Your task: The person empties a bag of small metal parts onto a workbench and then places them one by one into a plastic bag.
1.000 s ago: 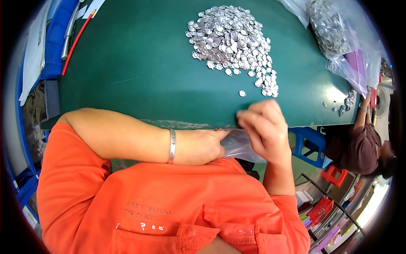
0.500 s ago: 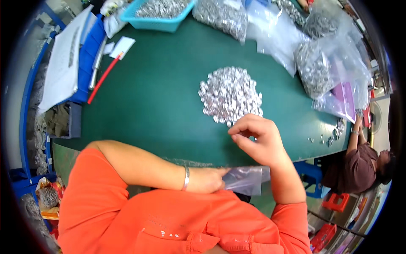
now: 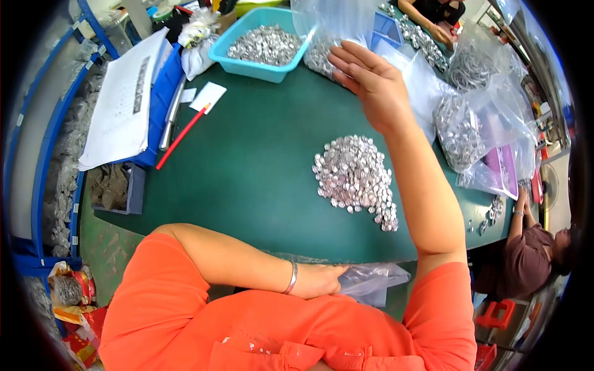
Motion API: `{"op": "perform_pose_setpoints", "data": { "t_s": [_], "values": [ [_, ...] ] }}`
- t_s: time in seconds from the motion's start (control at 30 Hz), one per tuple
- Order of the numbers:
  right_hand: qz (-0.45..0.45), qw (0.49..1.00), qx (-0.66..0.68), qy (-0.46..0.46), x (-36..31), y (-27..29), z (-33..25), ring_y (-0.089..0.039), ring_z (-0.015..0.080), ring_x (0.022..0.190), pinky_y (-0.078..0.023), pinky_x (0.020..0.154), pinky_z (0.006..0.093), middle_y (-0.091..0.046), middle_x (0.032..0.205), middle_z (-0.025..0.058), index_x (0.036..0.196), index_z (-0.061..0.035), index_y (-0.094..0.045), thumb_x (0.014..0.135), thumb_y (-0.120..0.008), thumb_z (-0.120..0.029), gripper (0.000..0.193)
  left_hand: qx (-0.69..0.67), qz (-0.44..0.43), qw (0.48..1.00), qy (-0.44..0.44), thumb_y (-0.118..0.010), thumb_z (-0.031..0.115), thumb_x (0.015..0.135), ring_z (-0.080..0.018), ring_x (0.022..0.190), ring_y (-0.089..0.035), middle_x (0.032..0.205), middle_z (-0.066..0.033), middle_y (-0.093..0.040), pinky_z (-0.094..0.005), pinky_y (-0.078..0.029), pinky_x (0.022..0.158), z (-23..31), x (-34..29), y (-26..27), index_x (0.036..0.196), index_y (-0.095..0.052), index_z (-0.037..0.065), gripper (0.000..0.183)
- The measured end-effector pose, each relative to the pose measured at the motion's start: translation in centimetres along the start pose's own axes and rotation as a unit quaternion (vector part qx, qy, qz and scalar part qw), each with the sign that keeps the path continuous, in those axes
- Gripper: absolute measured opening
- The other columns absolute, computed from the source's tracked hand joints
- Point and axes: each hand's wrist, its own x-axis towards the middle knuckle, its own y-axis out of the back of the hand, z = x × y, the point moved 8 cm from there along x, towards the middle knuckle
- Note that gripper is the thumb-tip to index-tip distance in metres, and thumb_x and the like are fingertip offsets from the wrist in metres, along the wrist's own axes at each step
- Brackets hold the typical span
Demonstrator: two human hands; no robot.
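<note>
**Green worktop, one hand far out, one tucked in**

Green worktop: right hand is open, flat, by the far bag. Left hand pinches a small bag at the near edge. Silver pile sits between, nearer the right.

hands 2 – left, right | pile of silver parts 1 | teal bin 1 | red pencil 1 | paper sheet 1 | white card 1 | bracelet 1 – parts uncountable
</note>
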Motion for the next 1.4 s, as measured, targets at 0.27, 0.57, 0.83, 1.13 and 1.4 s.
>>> {"op": "perform_pose_setpoints", "data": {
  "t_s": [0.27,0.57,0.83,1.13,1.4],
  "values": [
    [0.000,0.826,-0.559,-0.076,-16.1,9.5,0.4,-0.060,0.0319,0.079,-0.048,0.075,0.0344,-0.061,0.089,0.0185,0.102,0.0011,-0.061,0.080,-0.050,0.003,0.024,0.006,0.006,0.998,0.061,-0.052,0.016,0.083,-0.0450,0.123,-0.040,0.140,-0.0336,-0.028,-0.0396,-0.034,0.105,-0.2,-0.8,1.0,0.106,-0.059,-0.005,0.032],
    [0.040,0.914,-0.390,-0.103,-22.8,6.5,3.3,-0.057,0.0171,0.087,-0.048,0.075,0.0253,-0.055,0.102,0.0107,0.108,0.0022,-0.059,0.084,-0.044,0.013,0.030,0.045,0.039,0.998,-0.001,-0.054,0.011,0.078,-0.0446,0.100,-0.054,0.119,-0.0383,-0.043,-0.0413,-0.046,0.088,1.0,-1.0,1.6,0.079,-0.059,-0.004,0.017],
    [0.048,0.872,-0.485,0.037,-24.5,5.6,1.7,-0.059,0.0245,0.084,-0.048,0.073,0.0295,-0.059,0.098,0.0139,0.099,0.0009,-0.062,0.080,-0.053,0.010,0.023,0.029,0.046,0.999,-0.004,-0.055,0.010,0.077,-0.0436,0.092,-0.057,0.121,-0.0377,-0.041,-0.0425,-0.048,0.082,1.8,-1.0,2.2,0.075,-0.058,-0.006,0.017],
    [0.024,0.855,-0.514,0.072,-24.1,4.2,2.9,-0.054,0.0257,0.071,-0.044,0.063,0.0331,-0.058,0.080,0.0089,0.087,-0.0026,-0.065,0.068,-0.071,0.003,0.020,0.044,0.082,0.995,-0.031,-0.055,0.008,0.077,-0.0434,0.092,-0.058,0.125,-0.0383,-0.039,-0.0412,-0.049,0.081,1.7,-1.1,2.2,0.073,-0.058,-0.006,0.015],
    [-0.122,0.890,-0.432,0.076,-25.2,4.0,2.0,-0.053,0.0241,0.070,-0.043,0.063,0.0335,-0.057,0.080,0.0067,0.083,-0.0033,-0.065,0.066,-0.072,0.000,0.019,0.031,0.035,0.999,0.003,-0.055,0.009,0.077,-0.0436,0.089,-0.058,0.117,-0.0383,-0.044,-0.0409,-0.049,0.081,1.5,-0.9,1.7,0.074,-0.059,-0.006,0.015]
  ]
}}
